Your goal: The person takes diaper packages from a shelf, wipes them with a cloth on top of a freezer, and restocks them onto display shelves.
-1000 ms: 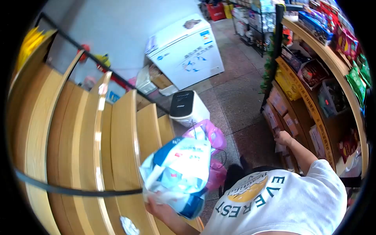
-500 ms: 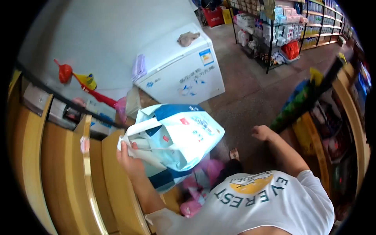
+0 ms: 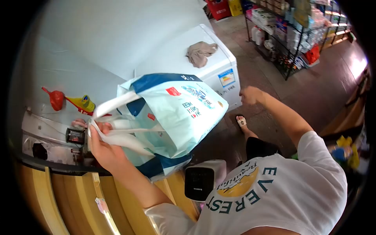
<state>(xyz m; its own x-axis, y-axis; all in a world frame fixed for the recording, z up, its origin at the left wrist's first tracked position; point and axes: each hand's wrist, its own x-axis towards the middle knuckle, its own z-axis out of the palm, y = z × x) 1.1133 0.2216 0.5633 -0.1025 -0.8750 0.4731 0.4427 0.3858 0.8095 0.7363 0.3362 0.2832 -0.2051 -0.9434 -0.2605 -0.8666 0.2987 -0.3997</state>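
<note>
"Since a second ago, the pale-blue bag (image 3: 184, 117) has swung from beside the wooden shelves (image 3: 129, 196) to in front of the freezer (image 3: 172, 64), hiding much of its face; the right grip (image 3: 252, 95) has come over from the stocked shelving to the freezer's right end."

"And what do they hold?"

"The left grip (image 3: 107, 150), left of the freezer, is closed around the bag's white handles (image 3: 117, 103); the bag hangs tilted, its mouth towards that wrist; the right one is loosely curled with nothing seen in it, and I cannot tell how far its fingers are bent, or whether they touch the freezer."

"Anything in the way there?"

"A black-topped appliance (image 3: 199, 182) stands on the freezer's near side, below the bag in view; a sandalled foot (image 3: 241, 121) is on the floor just off the freezer's right corner; a crumpled cloth (image 3: 201, 54) lies on its lid."

"Further out?"

"Left of the freezer, a red bag (image 3: 56, 100) and a yellow packet (image 3: 83, 103) are against the wall, a small black box (image 3: 75, 136) below them; right of the freezer, well apart, stands a loaded black rack (image 3: 290, 39)."
</note>
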